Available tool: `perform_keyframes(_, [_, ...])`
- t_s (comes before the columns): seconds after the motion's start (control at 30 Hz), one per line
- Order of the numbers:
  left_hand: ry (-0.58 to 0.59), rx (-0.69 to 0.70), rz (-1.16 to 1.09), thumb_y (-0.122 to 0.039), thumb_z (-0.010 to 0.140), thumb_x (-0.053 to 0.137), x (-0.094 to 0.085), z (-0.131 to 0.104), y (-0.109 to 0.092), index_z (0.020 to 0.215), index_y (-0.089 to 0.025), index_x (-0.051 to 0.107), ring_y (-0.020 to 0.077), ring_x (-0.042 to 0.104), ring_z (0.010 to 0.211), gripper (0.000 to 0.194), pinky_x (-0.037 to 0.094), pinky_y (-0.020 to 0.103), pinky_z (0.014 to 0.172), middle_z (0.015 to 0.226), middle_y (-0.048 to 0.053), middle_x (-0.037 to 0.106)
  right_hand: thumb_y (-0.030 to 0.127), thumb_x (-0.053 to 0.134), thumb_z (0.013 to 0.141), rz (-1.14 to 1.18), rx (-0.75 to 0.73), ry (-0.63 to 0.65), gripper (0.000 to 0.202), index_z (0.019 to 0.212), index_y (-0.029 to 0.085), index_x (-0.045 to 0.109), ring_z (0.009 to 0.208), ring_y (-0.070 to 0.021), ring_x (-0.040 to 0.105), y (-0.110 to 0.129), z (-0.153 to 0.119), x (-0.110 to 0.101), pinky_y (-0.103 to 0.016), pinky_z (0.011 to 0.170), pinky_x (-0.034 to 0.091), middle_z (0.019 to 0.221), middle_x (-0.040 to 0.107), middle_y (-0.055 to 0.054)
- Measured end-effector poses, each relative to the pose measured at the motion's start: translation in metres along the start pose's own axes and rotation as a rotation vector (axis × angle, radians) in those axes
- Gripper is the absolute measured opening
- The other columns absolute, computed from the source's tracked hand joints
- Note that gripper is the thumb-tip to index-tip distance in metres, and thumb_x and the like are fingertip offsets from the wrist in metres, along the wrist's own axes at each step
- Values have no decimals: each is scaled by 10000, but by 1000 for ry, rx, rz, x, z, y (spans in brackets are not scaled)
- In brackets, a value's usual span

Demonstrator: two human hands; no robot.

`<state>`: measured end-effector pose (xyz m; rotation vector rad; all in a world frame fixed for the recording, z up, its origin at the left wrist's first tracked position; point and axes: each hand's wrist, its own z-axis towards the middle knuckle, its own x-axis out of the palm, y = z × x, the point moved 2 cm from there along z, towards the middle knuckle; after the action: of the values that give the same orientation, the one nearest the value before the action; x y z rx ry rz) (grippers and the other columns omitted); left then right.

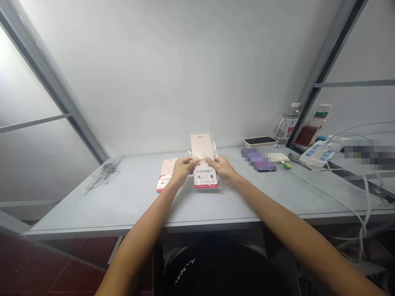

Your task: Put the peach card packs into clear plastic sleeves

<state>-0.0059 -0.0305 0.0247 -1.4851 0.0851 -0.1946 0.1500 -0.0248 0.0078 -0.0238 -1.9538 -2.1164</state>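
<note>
Both hands grip a ruler set pack (203,179), a pale pink and white card with a red lower edge inside a clear plastic sleeve, raised above the desk. My left hand (183,169) pinches its left edge at mid-height, with the thumb on the front. On the opposite edge my right hand (226,169) is closed the same way, thumb also in front. A second pack (162,181) of matching print lies on the desk to the left, partly covered by my left hand and wrist.
The pale grey desk (123,209) meets a white wall behind. At right are a phone (261,142), a blurred purple item (259,160), a power strip (317,153), white cables (324,195) and two bottles (287,125). Dark scribbles (105,174) mark the left side.
</note>
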Motion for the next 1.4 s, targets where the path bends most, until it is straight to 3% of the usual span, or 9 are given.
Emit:
perform_keyframes(0.4, [23,13,71,-397,584,740,1,0,4,684,-120,659,132,569,577,305,477,290,580,615,31,606,473,739,603,-35,-35,20,396,776,139,613,560,-155,603,-5,-3,4,-247,501,469,661,660,-38])
perform_keyframes(0.5, [-59,107,120,-387,599,736,2,0,3,962,-133,651,112,522,456,451,458,264,486,487,-41,510,461,743,610,-40,-6,22,399,813,139,623,594,-162,620,-3,-4,6,-248,524,489,701,674,-51])
perform_keyframes(0.63, [-135,162,27,-385,646,719,0,0,-3,1357,-213,318,107,557,468,834,476,253,504,600,-41,593,472,713,650,-32,-9,-31,399,849,134,641,638,-187,643,2,-5,5,-274,540,512,777,692,-89])
perform_keyframes(0.87, [76,-18,35,-460,684,663,3,0,1,798,-112,642,130,597,595,367,489,290,592,751,79,650,443,742,617,-36,-40,-119,376,800,126,659,660,-207,649,9,-6,-2,-295,558,515,764,696,-86])
perform_keyframes(1.03, [-126,169,389,-468,768,547,-2,1,10,670,-168,634,155,558,573,327,437,288,577,626,38,611,490,683,663,-180,-83,-45,380,744,119,670,689,-211,641,4,-6,4,-288,586,494,760,695,-83])
perform_keyframes(1.1, [-215,271,516,-465,788,522,-4,-1,12,736,-192,656,171,550,598,308,413,284,607,606,36,604,479,683,668,-214,-100,-8,369,784,129,681,737,-222,647,2,-6,7,-297,621,499,802,701,-84])
perform_keyframes(1.2, [-162,299,523,-480,775,547,1,-6,13,1016,-220,639,200,585,714,367,404,284,677,793,58,664,456,690,669,-238,-121,-36,361,851,144,690,789,-236,650,0,-4,6,-313,659,504,858,704,-85])
perform_keyframes(1.3, [-77,292,386,-531,796,495,7,-8,9,1165,-229,571,218,584,924,483,408,280,766,1027,72,651,453,681,685,-184,-114,-78,372,887,141,684,808,-241,651,1,-2,1,-333,699,504,889,704,-93])
perform_keyframes(1.4, [-67,213,158,-588,824,387,8,-6,4,1199,-220,534,191,603,856,546,439,272,684,985,71,654,454,693,673,-97,-88,-34,375,870,135,685,790,-237,656,4,-2,-2,-340,707,508,889,706,-97])
